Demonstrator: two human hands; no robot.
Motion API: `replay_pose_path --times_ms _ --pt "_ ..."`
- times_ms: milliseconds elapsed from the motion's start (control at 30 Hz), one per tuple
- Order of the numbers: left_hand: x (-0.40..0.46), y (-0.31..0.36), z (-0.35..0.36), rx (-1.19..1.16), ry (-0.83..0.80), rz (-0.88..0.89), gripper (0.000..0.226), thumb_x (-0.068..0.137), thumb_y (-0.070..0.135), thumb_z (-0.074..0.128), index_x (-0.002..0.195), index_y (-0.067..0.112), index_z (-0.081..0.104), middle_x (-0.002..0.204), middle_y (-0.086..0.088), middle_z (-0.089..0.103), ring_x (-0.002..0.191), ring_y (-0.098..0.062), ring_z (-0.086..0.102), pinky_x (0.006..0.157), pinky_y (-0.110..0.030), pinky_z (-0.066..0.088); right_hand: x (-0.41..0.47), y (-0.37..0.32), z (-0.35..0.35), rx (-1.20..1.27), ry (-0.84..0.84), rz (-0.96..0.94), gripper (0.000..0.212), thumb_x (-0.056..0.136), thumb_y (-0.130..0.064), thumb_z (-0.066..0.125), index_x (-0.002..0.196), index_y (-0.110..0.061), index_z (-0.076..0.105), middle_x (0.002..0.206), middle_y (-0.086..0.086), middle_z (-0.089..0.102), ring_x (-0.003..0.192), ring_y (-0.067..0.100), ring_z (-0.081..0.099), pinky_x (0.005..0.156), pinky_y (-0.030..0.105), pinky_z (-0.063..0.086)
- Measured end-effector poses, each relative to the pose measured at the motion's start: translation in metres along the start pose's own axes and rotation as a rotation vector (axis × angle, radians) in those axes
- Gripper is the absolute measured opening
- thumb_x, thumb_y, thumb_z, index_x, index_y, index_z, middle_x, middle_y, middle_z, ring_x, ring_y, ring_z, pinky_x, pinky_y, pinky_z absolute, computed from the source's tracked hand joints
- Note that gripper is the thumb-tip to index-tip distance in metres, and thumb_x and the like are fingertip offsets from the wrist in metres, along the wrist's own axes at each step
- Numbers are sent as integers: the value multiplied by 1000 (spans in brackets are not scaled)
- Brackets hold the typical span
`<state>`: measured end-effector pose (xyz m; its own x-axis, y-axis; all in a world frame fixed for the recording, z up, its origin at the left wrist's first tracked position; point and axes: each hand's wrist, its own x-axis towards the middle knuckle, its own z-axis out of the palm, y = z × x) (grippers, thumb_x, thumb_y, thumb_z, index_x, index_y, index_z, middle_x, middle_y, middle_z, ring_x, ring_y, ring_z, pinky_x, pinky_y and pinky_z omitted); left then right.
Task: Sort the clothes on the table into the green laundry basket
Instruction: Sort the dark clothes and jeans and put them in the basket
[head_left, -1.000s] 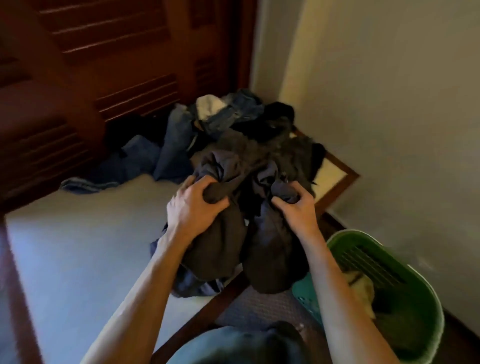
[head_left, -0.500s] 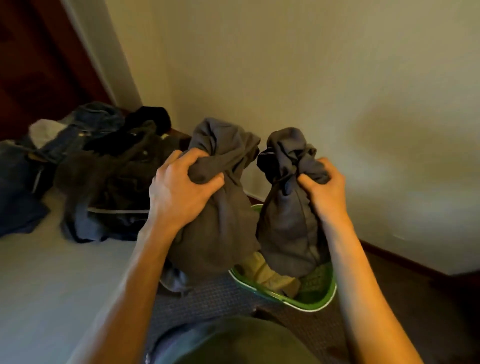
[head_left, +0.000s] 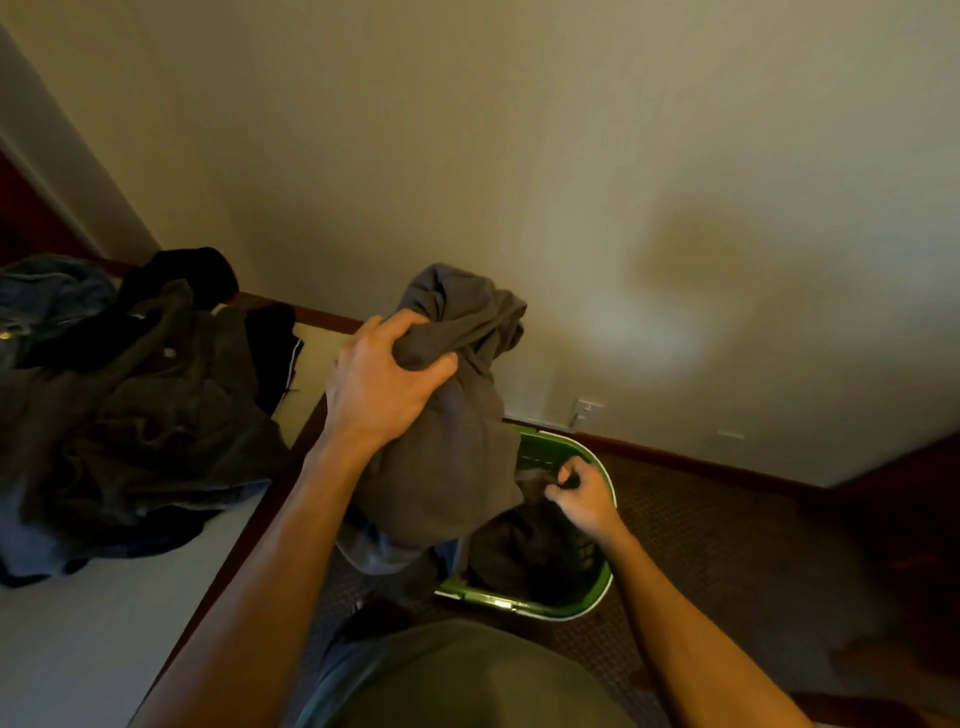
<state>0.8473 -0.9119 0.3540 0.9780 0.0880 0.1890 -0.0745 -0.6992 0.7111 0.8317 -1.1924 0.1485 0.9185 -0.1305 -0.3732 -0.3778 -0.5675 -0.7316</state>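
Dropping its share, the right hand (head_left: 584, 499) had let go of the grey bundle it gripped 0.5 s ago & hovered low over the green laundry basket (head_left: 597, 582) w/ fingers loosely curled, holding nothing, dark cloth now lying inside. Left hand (head_left: 379, 384) kept its fist round the other grey garment (head_left: 457, 441), hanging above the basket's near rim, so one piece looked delivered & the 2nd prob. goes next; the clothes pile (head_left: 145, 405) stayed on the table (head_left: 78, 649), lots left to sort
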Motion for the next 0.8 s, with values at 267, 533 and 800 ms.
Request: replay_pose_path --times_ms 267,533,800 --pt "11 35 39 -124 -92 44 47 73 66 65 114 42 59 112 10 65 105 -15 63 89 -44 56 -7 47 -12 151 145 288 23 86 -11 68 72 -11 49 68 7 51 65 21 51 63 32 40" --pt "7 -39 122 48 -711 -139 51 86 50 73 132 32 62 140 -2 59 129 -25 55 104 -34 46 -14 81 -7 142 192 433 33 89 -13 69 64 -12 48 66 7 55 71 26 55 74 35 46" --pt "-17 -112 150 27 -830 -361 43 91 50 66 131 33 62 135 -4 58 129 -22 53 102 -36 44 -10 89 -2 96 114 448 26 91 -15 67 70 -12 53 70 9 60 66 24 57 67 32 48"
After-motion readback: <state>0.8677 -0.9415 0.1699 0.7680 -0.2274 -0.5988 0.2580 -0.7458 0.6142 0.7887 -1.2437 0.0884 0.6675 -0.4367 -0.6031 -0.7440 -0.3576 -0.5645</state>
